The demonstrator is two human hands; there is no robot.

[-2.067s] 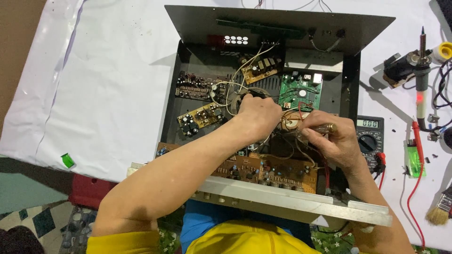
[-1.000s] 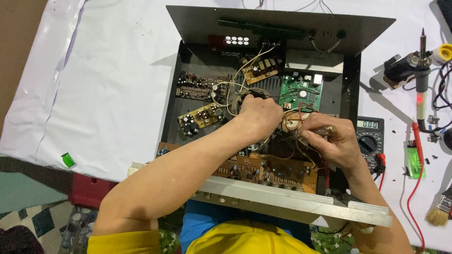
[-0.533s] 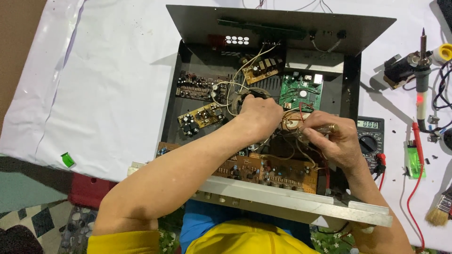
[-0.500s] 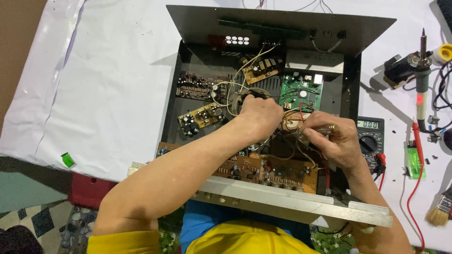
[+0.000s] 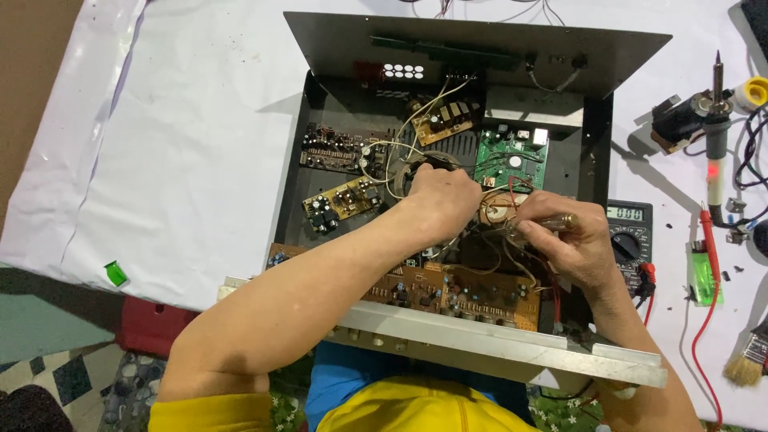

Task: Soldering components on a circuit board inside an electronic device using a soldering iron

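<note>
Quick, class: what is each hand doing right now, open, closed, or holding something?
Left hand: closed, inside the open chassis; contents hidden.
Right hand: closed on a screwdriver.

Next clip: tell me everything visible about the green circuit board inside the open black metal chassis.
The green rectangular circuit board lies flat on the floor of the open black metal chassis, toward its back right, under the raised lid. It carries small white and silver components, a round dark part and thin wires. Its near edge sits just beyond the left hand and right hand; neither clearly touches it.

Grey multimeter screen [image 5: 630, 213] beside chassis [image 5: 596, 144]
</note>
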